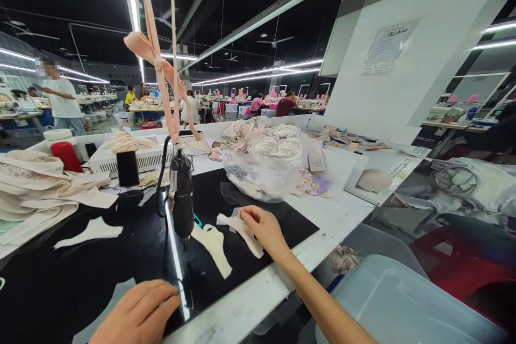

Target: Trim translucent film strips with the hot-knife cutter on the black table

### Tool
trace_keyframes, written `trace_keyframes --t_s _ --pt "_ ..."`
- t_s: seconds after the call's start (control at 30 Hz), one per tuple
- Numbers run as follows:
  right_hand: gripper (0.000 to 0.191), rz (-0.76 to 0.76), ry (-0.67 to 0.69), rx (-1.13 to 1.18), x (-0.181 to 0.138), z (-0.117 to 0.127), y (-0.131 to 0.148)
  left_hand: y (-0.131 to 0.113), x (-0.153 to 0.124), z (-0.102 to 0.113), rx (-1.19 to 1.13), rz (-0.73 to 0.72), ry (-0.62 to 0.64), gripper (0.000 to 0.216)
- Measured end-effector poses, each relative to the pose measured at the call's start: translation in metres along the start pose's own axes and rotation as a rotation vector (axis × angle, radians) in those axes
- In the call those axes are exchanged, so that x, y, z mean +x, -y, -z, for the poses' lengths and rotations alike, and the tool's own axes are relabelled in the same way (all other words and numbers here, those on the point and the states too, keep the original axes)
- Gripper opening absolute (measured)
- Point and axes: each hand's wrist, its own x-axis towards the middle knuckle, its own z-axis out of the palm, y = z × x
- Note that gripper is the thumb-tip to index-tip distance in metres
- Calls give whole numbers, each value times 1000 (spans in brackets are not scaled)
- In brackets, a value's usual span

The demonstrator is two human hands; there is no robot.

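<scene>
My right hand has its thumb and fingers pinched together at the upper part of a cream fabric piece, on the black mat. A small clear sheet shows beside those fingertips. Palm down near the mat's front edge is my left hand, its fingers loosely bent and nothing visible in them. It partly covers a grey curved piece. Between the hands, another cream piece lies by a black corded hand tool, which hangs upright from pink fabric straps.
A third cream piece lies on the mat's left. Stacked fabric, a red spool and a dark phone-like block stand behind. A plastic bag and lace pieces fill the back. A translucent bin stands right.
</scene>
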Motion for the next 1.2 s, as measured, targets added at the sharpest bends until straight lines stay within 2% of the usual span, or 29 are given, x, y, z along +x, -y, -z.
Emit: trace_keyframes --t_s 0.1,0.2,0.27,0.4,0.53,0.67,0.87,1.0,1.1,1.2 --pt "27 -10 8 24 -2 -4 -1 -14 50 -16 -104 88 81 38" --pt "28 -6 16 41 -3 -6 0 -27 92 -44 -181 204 156 41" --pt "28 1 18 52 -3 -7 0 -29 111 -64 -200 265 212 34" --pt "27 7 14 90 -5 -7 -2 -23 129 -93 -180 279 242 29" --pt "23 -5 -12 177 -7 -4 -4 -18 130 -108 -167 297 293 25" --pt "22 -41 -104 325 -6 5 -4 -19 129 -114 -183 300 346 21" --pt "37 -102 -404 609 -2 29 -2 -21 130 -115 -227 307 385 19" --pt "41 -75 -538 751 -3 42 6 -23 132 -111 -256 333 389 18" --pt "45 -29 -588 824 -5 43 20 -24 135 -102 -276 357 384 12" --pt "44 35 -547 849 -11 37 37 -24 136 -88 -298 386 357 12"
